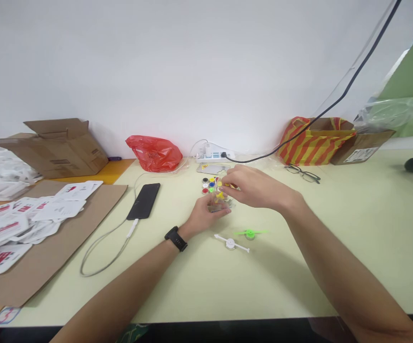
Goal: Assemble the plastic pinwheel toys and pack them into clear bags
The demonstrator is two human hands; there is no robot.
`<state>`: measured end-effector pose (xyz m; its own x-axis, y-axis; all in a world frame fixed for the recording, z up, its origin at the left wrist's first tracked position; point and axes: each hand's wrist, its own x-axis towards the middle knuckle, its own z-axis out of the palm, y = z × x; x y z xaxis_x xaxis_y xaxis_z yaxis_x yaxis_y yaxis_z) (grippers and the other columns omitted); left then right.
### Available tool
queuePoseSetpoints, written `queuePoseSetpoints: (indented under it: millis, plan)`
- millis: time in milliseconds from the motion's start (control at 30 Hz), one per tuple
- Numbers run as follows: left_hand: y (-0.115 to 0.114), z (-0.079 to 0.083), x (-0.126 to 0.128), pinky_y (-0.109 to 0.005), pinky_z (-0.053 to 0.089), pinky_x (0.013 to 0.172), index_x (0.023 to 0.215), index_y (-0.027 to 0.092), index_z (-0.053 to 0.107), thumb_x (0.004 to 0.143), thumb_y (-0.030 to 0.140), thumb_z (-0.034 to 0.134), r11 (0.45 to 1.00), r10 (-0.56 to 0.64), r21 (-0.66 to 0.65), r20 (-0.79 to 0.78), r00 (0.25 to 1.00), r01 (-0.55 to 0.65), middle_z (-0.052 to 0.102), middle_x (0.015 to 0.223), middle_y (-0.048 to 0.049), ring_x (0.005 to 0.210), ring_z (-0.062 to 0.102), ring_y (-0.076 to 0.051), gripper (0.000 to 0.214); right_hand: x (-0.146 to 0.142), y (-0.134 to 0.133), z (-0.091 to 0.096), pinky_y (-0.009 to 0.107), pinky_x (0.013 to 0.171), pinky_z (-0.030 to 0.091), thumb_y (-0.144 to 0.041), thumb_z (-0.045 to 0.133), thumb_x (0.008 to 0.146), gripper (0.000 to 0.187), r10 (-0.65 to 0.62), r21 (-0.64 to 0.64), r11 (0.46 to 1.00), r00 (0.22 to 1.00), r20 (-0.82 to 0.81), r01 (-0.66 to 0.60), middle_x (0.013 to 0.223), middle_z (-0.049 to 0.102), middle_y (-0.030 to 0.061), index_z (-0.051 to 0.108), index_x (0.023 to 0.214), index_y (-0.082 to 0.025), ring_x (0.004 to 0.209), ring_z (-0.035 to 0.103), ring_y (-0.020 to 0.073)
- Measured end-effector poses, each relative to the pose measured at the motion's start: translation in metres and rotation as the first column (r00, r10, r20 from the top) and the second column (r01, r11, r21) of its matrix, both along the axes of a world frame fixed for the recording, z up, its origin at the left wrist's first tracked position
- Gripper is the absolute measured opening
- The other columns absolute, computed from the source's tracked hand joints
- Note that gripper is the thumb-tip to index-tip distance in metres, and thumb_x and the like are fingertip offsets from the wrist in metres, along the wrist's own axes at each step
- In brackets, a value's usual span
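My left hand [206,213], with a black watch on its wrist, is wrapped round a small clear plastic container [215,208] with yellow pieces [221,196] in or at it. Above its opening, my right hand [244,183] is closed with the fingertips pinched together; what they grip is too small to tell. Behind the left hand lie several small round coloured pieces [205,185] in rows, partly hidden by the container. Nearer to me, a white arrow spinner [230,244] and a green spinner [250,234] rest on the table.
A black phone [144,201] on a cable lies left. A red plastic bag [154,153], a power strip [215,155] and a striped bag [311,143] stand along the wall. Glasses [302,174] lie right; cardboard [59,238] with white packets is far left.
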<state>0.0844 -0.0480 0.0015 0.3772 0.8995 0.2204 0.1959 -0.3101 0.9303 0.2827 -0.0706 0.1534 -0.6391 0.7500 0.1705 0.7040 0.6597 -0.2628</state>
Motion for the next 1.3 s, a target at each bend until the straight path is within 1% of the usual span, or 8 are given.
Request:
queuePoseSetpoints:
  millis: [200, 433, 600, 733, 833, 933, 1133, 1300]
  plan:
    - [0.0012, -0.0012, -0.0006, -0.041, 0.061, 0.086, 0.105, 0.018, 0.073, 0.082, 0.043, 0.085, 0.999, -0.048, -0.019, -0.011, 0.999, 0.047, 0.079, 0.102, -0.0087, 0.099, 0.075, -0.028, 0.037, 0.0007, 0.0021, -0.0026, 0.033, 0.073, 0.032, -0.028, 0.049, 0.103, 0.032, 0.056, -0.033, 0.998, 0.998, -0.007, -0.056, 0.084, 0.062, 0.0064, 0.056, 0.073, -0.018, 0.086, 0.052, 0.0215]
    - [0.0009, 0.0006, -0.0003, -0.044, 0.06, 0.092, 0.107, 0.018, 0.074, 0.082, 0.043, 0.084, 0.997, -0.079, -0.025, 0.018, 0.997, 0.079, 0.079, 0.108, -0.0098, 0.104, 0.073, -0.03, 0.037, 0.0026, 0.0009, -0.003, 0.035, 0.079, 0.034, -0.029, 0.048, 0.105, 0.032, 0.046, 0.034, 0.998, 0.999, 0.005, -0.046, 0.092, 0.061, 0.0082, 0.063, 0.079, -0.019, 0.097, 0.05, 0.0247]
    - [-0.001, 0.0039, 0.0006, -0.039, 0.059, 0.086, 0.102, 0.018, 0.074, 0.082, 0.044, 0.083, 0.996, -0.081, -0.026, 0.014, 0.997, 0.081, 0.078, 0.103, -0.0085, 0.097, 0.073, -0.027, 0.034, -0.0005, 0.0018, -0.0025, 0.035, 0.079, 0.034, -0.032, 0.052, 0.105, 0.03, 0.066, 0.049, 0.997, 0.997, -0.034, -0.065, 0.094, 0.063, 0.0084, 0.067, 0.083, -0.018, 0.098, 0.05, 0.0247]
    - [-0.0009, 0.004, -0.0002, -0.034, 0.056, 0.073, 0.098, 0.018, 0.072, 0.082, 0.046, 0.083, 0.998, -0.065, 0.005, -0.019, 0.998, 0.065, 0.074, 0.089, -0.0044, 0.082, 0.069, -0.022, 0.034, -0.0007, 0.0031, -0.0017, 0.033, 0.074, 0.033, -0.025, 0.054, 0.101, 0.023, 0.081, -0.004, 0.997, 0.995, -0.053, -0.081, 0.09, 0.067, 0.0065, 0.067, 0.083, -0.018, 0.09, 0.054, 0.0219]
    - [0.0, 0.0035, -0.0021, -0.027, 0.044, 0.053, 0.089, 0.019, 0.07, 0.08, 0.048, 0.084, 0.999, -0.028, 0.043, -0.086, 0.996, 0.032, 0.057, 0.065, 0.002, 0.059, 0.052, -0.014, 0.033, 0.0004, 0.0037, -0.001, 0.033, 0.07, 0.031, -0.021, 0.054, 0.098, 0.02, 0.083, -0.057, 0.995, 0.995, -0.056, -0.086, 0.085, 0.068, 0.005, 0.066, 0.082, -0.018, 0.082, 0.055, 0.0198]
    - [-0.0002, 0.0045, -0.0028, -0.025, 0.032, 0.046, 0.082, 0.02, 0.066, 0.08, 0.049, 0.084, 0.998, -0.01, 0.063, -0.092, 0.996, 0.015, 0.043, 0.059, 0.0043, 0.054, 0.04, -0.011, 0.034, 0.0003, 0.0038, -0.0008, 0.033, 0.072, 0.03, -0.021, 0.052, 0.098, 0.022, 0.09, -0.057, 0.994, 0.995, -0.033, -0.092, 0.081, 0.067, 0.004, 0.064, 0.079, -0.018, 0.08, 0.054, 0.0191]
    - [-0.0013, 0.0059, -0.0007, -0.024, 0.037, 0.053, 0.087, 0.015, 0.068, 0.081, 0.044, 0.083, 0.999, -0.025, 0.033, -0.087, 0.996, 0.028, 0.055, 0.067, 0.002, 0.061, 0.046, -0.011, 0.033, -0.0034, 0.0016, -0.0022, 0.037, 0.087, 0.029, -0.025, 0.043, 0.105, 0.034, 0.101, -0.084, 0.991, 0.995, 0.002, -0.1, 0.077, 0.066, 0.003, 0.06, 0.075, -0.019, 0.088, 0.055, 0.0216]
    - [-0.0001, 0.0052, 0.0012, -0.028, 0.05, 0.068, 0.097, 0.015, 0.072, 0.083, 0.042, 0.082, 0.997, -0.077, 0.028, -0.002, 0.997, 0.077, 0.072, 0.09, -0.0054, 0.081, 0.064, -0.019, 0.032, 0.0035, 0.0018, -0.0009, 0.038, 0.088, 0.034, -0.045, 0.049, 0.106, 0.041, 0.102, -0.063, 0.992, 0.993, -0.051, -0.105, 0.081, 0.066, 0.0048, 0.064, 0.076, -0.02, 0.099, 0.054, 0.0263]
